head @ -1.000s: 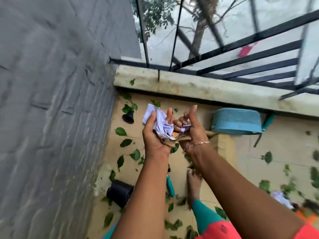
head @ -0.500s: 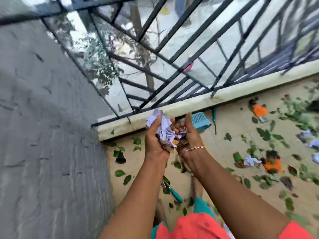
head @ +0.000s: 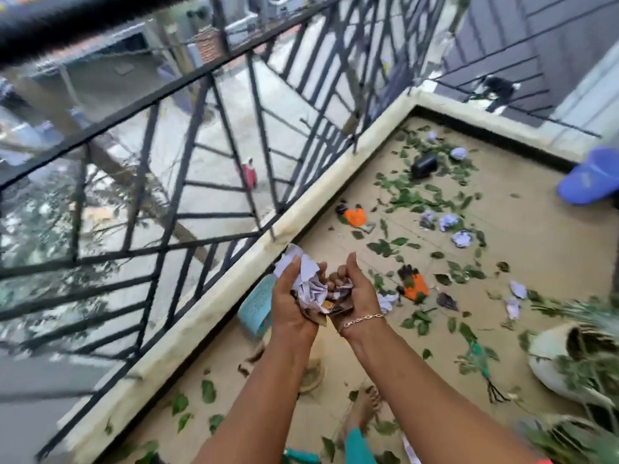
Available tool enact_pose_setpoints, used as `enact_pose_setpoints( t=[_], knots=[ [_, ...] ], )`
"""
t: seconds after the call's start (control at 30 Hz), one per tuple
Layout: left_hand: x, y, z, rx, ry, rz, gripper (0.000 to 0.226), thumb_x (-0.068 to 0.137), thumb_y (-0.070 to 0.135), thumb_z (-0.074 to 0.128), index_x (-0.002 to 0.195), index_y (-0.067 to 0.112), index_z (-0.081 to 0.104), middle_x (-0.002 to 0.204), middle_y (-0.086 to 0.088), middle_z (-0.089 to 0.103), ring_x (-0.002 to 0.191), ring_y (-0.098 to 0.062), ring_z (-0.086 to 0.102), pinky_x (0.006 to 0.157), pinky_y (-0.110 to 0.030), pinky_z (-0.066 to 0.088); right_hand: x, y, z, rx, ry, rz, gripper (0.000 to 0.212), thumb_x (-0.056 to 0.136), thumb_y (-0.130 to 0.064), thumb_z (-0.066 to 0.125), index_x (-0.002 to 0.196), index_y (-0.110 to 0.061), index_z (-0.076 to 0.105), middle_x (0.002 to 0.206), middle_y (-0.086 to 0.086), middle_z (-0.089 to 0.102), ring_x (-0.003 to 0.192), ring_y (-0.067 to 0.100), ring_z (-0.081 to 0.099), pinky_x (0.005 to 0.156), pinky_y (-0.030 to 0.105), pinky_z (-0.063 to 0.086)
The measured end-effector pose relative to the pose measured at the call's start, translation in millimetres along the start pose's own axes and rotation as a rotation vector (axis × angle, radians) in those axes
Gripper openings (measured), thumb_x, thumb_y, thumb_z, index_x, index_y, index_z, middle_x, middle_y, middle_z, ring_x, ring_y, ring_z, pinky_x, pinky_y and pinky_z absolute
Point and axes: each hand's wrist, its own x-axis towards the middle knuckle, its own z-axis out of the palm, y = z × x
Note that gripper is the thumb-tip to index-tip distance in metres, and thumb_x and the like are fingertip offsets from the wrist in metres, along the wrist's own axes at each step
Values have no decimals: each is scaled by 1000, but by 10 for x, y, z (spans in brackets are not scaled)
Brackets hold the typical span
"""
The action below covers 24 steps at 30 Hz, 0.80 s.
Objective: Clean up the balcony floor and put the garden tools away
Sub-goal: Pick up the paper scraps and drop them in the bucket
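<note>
Open floor [head: 536, 249] ahead amid leaves [head: 418, 195]; railing [head: 197, 78] close left, toppled pot [head: 549, 360] right.

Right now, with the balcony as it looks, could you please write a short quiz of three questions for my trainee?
1. True or false: the left hand and the right hand are empty.
2. What colour are the gloves on the floor? A) blue B) orange C) white
3. Fill in: the bracelet sits on the ___ wrist.

Key: 1 false, both hold crumpled paper; 2 B; 3 right.
</note>
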Motion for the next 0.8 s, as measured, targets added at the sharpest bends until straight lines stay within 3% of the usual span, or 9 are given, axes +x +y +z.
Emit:
enact_pose_setpoints(
  t=[0.1,0.2,0.33,0.4,0.43,0.5,0.6,0.73,0.8],
  knots=[
    [191,-276,654,81,-59,-29,12,77,15,58,77,6,66,45,-10,60,37,-19,59,37,-26,50,182,-632,-114,57,32,-67,48,91,-37,53,50,-15,43,41,-2,39,36,12,39,52,25,35],
    [455,-565,1195,125,-90,-75,34,99,14,37,80,10,66,45,-9,60,38,-19,59,40,-25,51,355,-1238,-225,101,58,-133,52,91,-35,53,43,-16,50,45,0,46,39,13,46,52,23,40],
    [705,-878,1878,221,-222,-135,58,99,20,38,54,14,73,40,-3,55,36,-15,55,53,-27,53,480,-2054,-264,152,57,-197,56,92,-36,51,39,-18,52,45,-1,49,39,13,49,50,21,41],
    [781,-967,2212,279,-277,-178,37,98,24,41,82,9,71,48,-3,61,42,-14,60,52,-25,54,494,-2410,-256,185,58,-253,55,91,-38,52,40,-18,50,41,-2,44,37,12,44,49,21,38],
    [795,-1011,2398,283,-310,-201,28,94,27,46,99,7,64,55,-5,66,49,-16,64,54,-28,56,509,-2575,-259,210,69,-273,55,91,-38,52,41,-17,50,41,-2,44,37,13,44,49,22,39],
    [847,-1099,2736,292,-369,-219,54,75,38,63,117,5,56,70,-14,67,65,-29,66,64,-40,59,535,-2895,-258,270,89,-307,50,93,-35,50,48,-15,48,41,0,45,35,13,46,44,19,43],
    [977,-1275,3203,326,-433,-197,78,27,45,89,91,8,65,60,-15,58,62,-30,59,64,-37,53,631,-3368,-253,343,90,-386,41,95,-34,47,60,-14,41,39,-1,43,31,11,45,37,14,41],
    [1386,-1507,3760,348,-512,-232,54,47,28,81,96,8,69,84,-19,51,89,-38,52,98,-54,40,973,-3928,-289,377,105,-482,41,94,-35,48,60,-14,41,39,-2,43,32,11,44,39,14,39],
    [1682,-1603,4055,270,-513,-309,52,41,19,90,89,10,73,87,-16,51,81,-33,51,96,-47,43,1206,-4211,-268,401,103,-504,41,95,-35,47,60,-13,41,38,-2,42,32,11,44,38,13,39]
  ],
)
